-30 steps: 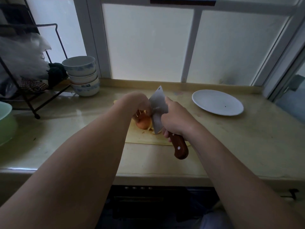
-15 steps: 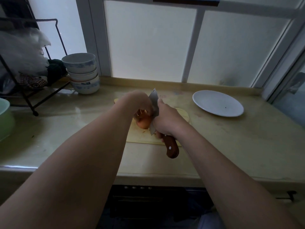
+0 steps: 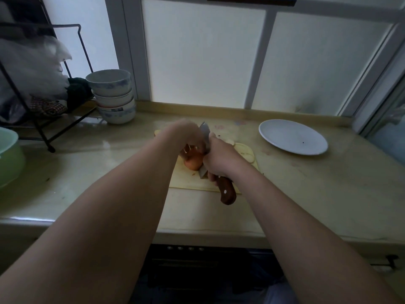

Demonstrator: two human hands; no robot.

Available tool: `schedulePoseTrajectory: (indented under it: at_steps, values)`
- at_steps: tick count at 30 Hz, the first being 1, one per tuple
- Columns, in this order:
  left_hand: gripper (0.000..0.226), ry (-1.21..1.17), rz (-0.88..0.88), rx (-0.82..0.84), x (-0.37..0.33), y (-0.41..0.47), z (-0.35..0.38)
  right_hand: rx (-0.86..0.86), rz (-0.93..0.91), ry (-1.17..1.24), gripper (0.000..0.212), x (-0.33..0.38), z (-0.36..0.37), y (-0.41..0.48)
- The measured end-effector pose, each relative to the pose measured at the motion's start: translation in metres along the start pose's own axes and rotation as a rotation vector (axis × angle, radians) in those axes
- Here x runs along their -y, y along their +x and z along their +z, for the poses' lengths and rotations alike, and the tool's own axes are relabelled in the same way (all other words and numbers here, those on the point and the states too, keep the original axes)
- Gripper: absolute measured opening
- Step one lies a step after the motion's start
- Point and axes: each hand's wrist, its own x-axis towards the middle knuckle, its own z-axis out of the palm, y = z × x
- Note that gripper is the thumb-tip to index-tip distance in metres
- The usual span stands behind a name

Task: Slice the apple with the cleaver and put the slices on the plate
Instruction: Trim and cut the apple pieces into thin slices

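Observation:
An orange-red apple [image 3: 194, 161] lies on a pale yellow cutting board [image 3: 188, 182] in the middle of the counter. My left hand [image 3: 189, 134] grips the apple from above and behind. My right hand [image 3: 220, 157] grips the brown wooden handle of the cleaver [image 3: 226, 191]; its steel blade stands nearly upright against the apple's right side, between my two hands. Pale apple slices [image 3: 246, 151] lie on the board to the right of my right hand. The white plate [image 3: 292, 137] sits at the back right with nothing on it but a dark speck.
A stack of blue-patterned bowls [image 3: 112, 96] stands at the back left beside a black wire rack [image 3: 43, 119] holding bags and cloth. A green basin [image 3: 9, 156] sits at the left edge. Frosted window panes close off the counter's far side.
The cleaver blade has swung from tilted flat-on to nearly upright against the apple, and has come down a little. My right hand moved slightly left. My left hand stayed on the apple.

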Motion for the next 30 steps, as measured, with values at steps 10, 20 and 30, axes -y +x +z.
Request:
schedulePoseTrajectory:
  at_steps: [10, 20, 30]
  values:
    - [0.037, -0.062, -0.019, 0.013, -0.001, -0.008, 0.0, -0.057, 0.026, 0.2, 0.081, -0.02, -0.021, -0.019]
    - [0.041, -0.048, -0.063, 0.026, -0.003, -0.005, 0.0, -0.094, 0.005, 0.28, 0.094, -0.017, -0.03, -0.02]
    - [0.039, -0.047, -0.062, 0.03, -0.003, -0.005, 0.001, -0.082, 0.005, 0.271, 0.095, -0.018, -0.027, -0.023]
